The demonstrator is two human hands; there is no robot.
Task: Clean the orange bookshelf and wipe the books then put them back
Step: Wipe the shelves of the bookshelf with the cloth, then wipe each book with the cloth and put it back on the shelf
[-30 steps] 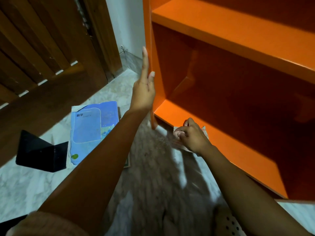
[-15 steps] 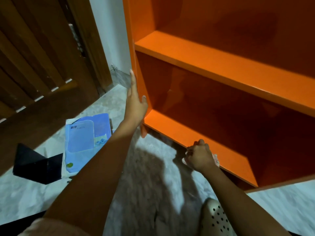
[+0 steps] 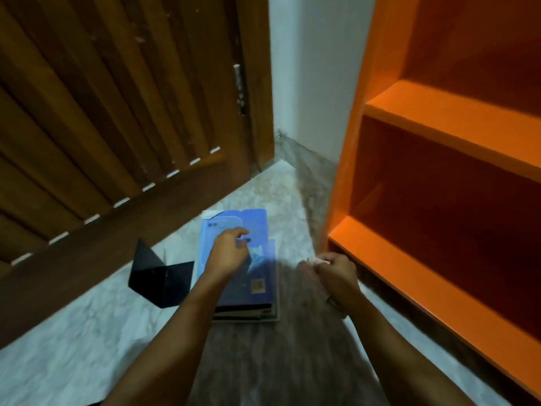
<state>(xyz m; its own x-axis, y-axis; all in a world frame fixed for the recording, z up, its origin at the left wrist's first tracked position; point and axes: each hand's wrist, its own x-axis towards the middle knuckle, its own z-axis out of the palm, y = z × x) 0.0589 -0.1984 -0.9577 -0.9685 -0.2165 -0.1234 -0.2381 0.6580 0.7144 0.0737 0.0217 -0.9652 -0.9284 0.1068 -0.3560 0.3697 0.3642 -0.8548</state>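
Head view: the bookshelf [image 3: 439, 124] stands at the right on the floor [image 3: 73, 347], its orange boards catching the light and its inner back dark. The books [image 3: 257, 285] lie in a flat stack on the floor just left of the bookshelf's near corner, well clear of its shelves, with a blue cover on top. A white corner of paper shows at the far end of the stack.

The left hand [image 3: 229, 252] reaches over the blue cover with its fingers bent. Blur makes it unclear whether they touch or grasp the cover, so its grip cannot be told. The right hand [image 3: 336, 273] is clenched around a pale cloth [image 3: 317, 261], of which only a small bunch shows above the knuckles. This hand hangs just in front of the front edge of the bottom shelf [image 3: 409, 276], beside the stack and apart from it.

A black bookend [image 3: 161, 276] stands on the floor just left of the books, one leaf upright and the other flat. Behind it is a slatted wooden door [image 3: 117, 112], and a white wall [image 3: 310, 68] fills the corner between door and bookshelf.
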